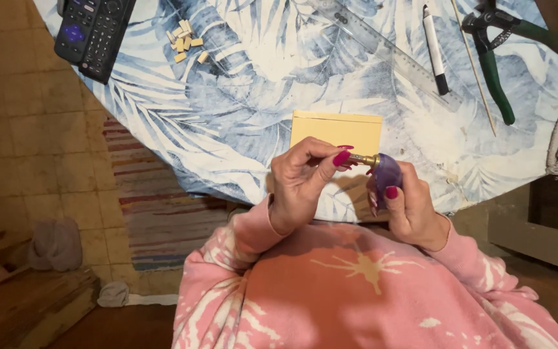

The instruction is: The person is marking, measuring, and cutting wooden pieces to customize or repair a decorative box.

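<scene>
Both hands are up off the table, working one small item over the lap. Right hand [411, 207] is wrapped around a small purple bottle [387, 174], fingers closed on the body, thumb on the front. Left hand [301, 181] is pinched shut on the gold cap [363, 159] at the bottle's neck, thumb and forefinger tips on it. Cap and bottle are touching; can't tell whether it's threaded on or already loose.

Looks like the uncapping or recapping step, judging by the grip. Next move likely needs a twist at the left fingertips with the right holding the bottle steady and level.

Just behind the hands on the leaf-print tablecloth [240, 116]: a yellow card block [337, 132]. Further back: clear ruler [389, 52], marker pen [435, 48], green-handled pliers [495, 58], thin wooden stick [474, 64], small wood offcuts [185, 42], remote control [92, 32].
</scene>
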